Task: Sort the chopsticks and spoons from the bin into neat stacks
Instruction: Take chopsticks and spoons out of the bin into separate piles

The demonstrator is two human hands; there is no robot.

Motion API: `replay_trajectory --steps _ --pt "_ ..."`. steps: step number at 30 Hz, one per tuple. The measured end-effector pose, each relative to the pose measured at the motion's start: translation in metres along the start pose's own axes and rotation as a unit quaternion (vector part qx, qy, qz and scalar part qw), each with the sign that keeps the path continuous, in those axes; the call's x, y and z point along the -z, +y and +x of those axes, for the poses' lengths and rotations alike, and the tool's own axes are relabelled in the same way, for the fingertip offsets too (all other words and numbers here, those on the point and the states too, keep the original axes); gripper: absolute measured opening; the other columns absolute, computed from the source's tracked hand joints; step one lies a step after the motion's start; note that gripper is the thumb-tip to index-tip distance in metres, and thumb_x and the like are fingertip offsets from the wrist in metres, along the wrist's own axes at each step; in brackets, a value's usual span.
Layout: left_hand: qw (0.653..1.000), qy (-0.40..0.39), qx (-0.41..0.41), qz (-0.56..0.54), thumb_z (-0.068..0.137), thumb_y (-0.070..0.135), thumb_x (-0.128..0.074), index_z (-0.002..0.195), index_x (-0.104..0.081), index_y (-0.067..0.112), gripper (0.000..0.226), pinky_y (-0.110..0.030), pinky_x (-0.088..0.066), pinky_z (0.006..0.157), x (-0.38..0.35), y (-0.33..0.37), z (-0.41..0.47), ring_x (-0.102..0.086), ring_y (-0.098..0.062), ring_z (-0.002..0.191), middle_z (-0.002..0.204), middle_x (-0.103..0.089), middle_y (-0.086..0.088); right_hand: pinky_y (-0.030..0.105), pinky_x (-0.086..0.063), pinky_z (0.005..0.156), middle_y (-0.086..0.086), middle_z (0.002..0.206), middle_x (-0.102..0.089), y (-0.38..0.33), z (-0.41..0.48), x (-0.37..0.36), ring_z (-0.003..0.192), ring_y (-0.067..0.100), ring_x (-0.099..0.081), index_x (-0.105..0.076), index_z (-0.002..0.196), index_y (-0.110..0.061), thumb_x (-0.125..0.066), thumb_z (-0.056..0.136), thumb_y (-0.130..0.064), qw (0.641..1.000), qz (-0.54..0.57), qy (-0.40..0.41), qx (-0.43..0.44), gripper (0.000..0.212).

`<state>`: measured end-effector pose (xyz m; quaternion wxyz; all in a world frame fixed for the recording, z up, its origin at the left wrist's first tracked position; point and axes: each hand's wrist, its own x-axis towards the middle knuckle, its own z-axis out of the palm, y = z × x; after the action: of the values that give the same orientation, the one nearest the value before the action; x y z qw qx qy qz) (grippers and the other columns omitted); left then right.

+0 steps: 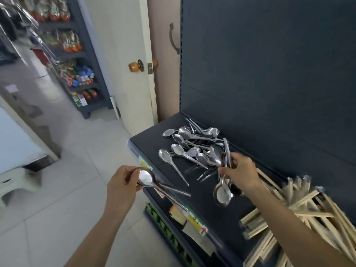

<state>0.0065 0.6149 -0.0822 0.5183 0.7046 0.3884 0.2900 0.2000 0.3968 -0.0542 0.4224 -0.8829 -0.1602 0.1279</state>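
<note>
A loose pile of metal spoons (189, 145) lies on the dark blue shelf (204, 191). My left hand (123, 186) is closed on a small stack of spoons (152, 181), bowls by the fingers, handles pointing right over the shelf's front edge. My right hand (239, 173) grips a bunch of spoons (222, 191) by their handles, bowls hanging down toward me above the shelf. Wooden chopsticks (300, 207) lie heaped at the right end of the shelf, partly hidden by my right forearm.
The shelf's dark back panel (269, 74) rises behind the pile. A cream door (125, 54) with a round knob stands to the left. Price labels (194, 220) line the shelf's front edge. Snack racks (77, 60) stand across the tiled floor.
</note>
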Motion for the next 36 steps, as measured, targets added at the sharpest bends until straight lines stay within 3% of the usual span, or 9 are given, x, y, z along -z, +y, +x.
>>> replay_trajectory --steps 3,12,18,21,24,26,27,31,36 --pt "1.000 -0.012 0.007 0.017 0.092 0.007 -0.056 0.091 -0.062 0.010 0.007 -0.018 -0.056 0.059 -0.016 0.002 0.034 -0.066 -0.014 0.078 0.086 -0.066 -0.001 0.026 -0.042 0.055 0.001 0.062 -0.057 -0.005 0.041 -0.013 0.055 0.015 -0.052 -0.056 0.071 -0.011 -0.079 0.072 -0.010 0.999 -0.032 -0.019 -0.010 0.023" --pt "0.997 -0.061 0.010 0.037 0.093 0.012 -0.056 0.087 -0.061 0.017 0.009 -0.025 -0.057 0.064 -0.079 0.015 0.119 -0.065 -0.009 0.073 0.087 -0.065 0.000 0.030 -0.049 0.072 0.003 0.082 -0.063 -0.010 0.118 -0.035 0.081 0.022 -0.063 -0.058 0.086 -0.016 -0.077 0.074 -0.020 0.986 -0.144 -0.060 -0.055 0.023" --pt "0.982 -0.160 -0.034 0.091 0.092 0.012 -0.057 0.091 -0.064 0.015 0.008 -0.031 -0.059 0.066 -0.130 0.024 0.163 -0.065 -0.012 0.060 0.081 -0.065 0.005 0.026 -0.044 0.069 -0.001 0.081 -0.059 -0.014 0.132 -0.044 0.080 0.018 -0.061 -0.048 0.073 -0.021 -0.073 0.078 -0.018 0.978 -0.175 -0.065 -0.092 0.026" --pt "0.963 -0.219 -0.080 0.135 0.092 0.014 -0.058 0.091 -0.064 0.013 0.007 -0.025 -0.055 0.068 -0.154 0.021 0.182 -0.065 -0.013 0.066 0.086 -0.064 0.004 0.025 -0.045 0.071 -0.001 0.086 -0.062 -0.015 0.135 -0.048 0.082 0.018 -0.061 -0.051 0.078 -0.021 -0.072 0.079 -0.017 0.973 -0.192 -0.059 -0.111 0.021" --pt "0.948 -0.280 -0.075 0.134 0.092 0.015 -0.058 0.095 -0.064 0.010 0.009 -0.028 -0.057 0.069 -0.177 0.017 0.202 -0.066 -0.014 0.066 0.085 -0.065 0.000 0.025 -0.050 0.075 -0.001 0.092 -0.066 -0.015 0.136 -0.051 0.082 0.016 -0.062 -0.063 0.100 -0.019 -0.071 0.080 -0.015 0.970 -0.192 -0.046 -0.141 0.022" --pt "0.928 -0.310 -0.106 0.180 0.094 0.022 -0.056 0.099 -0.062 0.015 0.010 -0.010 -0.047 0.064 -0.189 0.015 0.214 -0.061 -0.006 0.071 0.090 -0.065 0.005 0.023 -0.050 0.074 -0.002 0.093 -0.068 -0.013 0.135 -0.053 0.080 0.014 -0.062 -0.064 0.106 -0.022 -0.068 0.080 -0.013 0.969 -0.183 -0.028 -0.166 0.028" --pt "0.917 -0.323 -0.121 0.200 0.094 0.025 -0.055 0.100 -0.062 0.019 0.011 -0.008 -0.042 0.062 -0.193 0.015 0.218 -0.059 -0.004 0.073 0.092 -0.065 0.007 0.021 -0.049 0.073 -0.002 0.094 -0.069 -0.013 0.135 -0.054 0.081 0.014 -0.063 -0.065 0.107 -0.023 -0.068 0.079 -0.013 0.967 -0.179 -0.016 -0.178 0.029" --pt "0.884 -0.388 -0.141 0.220 0.093 0.026 -0.056 0.105 -0.063 0.019 0.015 -0.029 -0.051 0.077 -0.206 0.018 0.231 -0.064 -0.013 0.081 0.096 -0.069 0.003 0.019 -0.044 0.069 -0.006 0.090 -0.069 -0.011 0.133 -0.059 0.079 0.012 -0.062 -0.064 0.104 -0.025 -0.069 0.080 -0.016 0.960 -0.168 0.035 -0.223 0.026" --pt "0.835 -0.428 -0.225 0.264 0.094 0.026 -0.053 0.116 -0.060 0.016 0.025 -0.030 -0.048 0.086 -0.218 0.022 0.239 -0.061 -0.018 0.100 0.109 -0.066 0.000 0.031 -0.053 0.076 -0.001 0.088 -0.069 -0.013 0.129 -0.062 0.083 0.020 -0.065 -0.064 0.100 -0.022 -0.062 0.079 -0.009 0.950 -0.163 0.070 -0.257 0.024"
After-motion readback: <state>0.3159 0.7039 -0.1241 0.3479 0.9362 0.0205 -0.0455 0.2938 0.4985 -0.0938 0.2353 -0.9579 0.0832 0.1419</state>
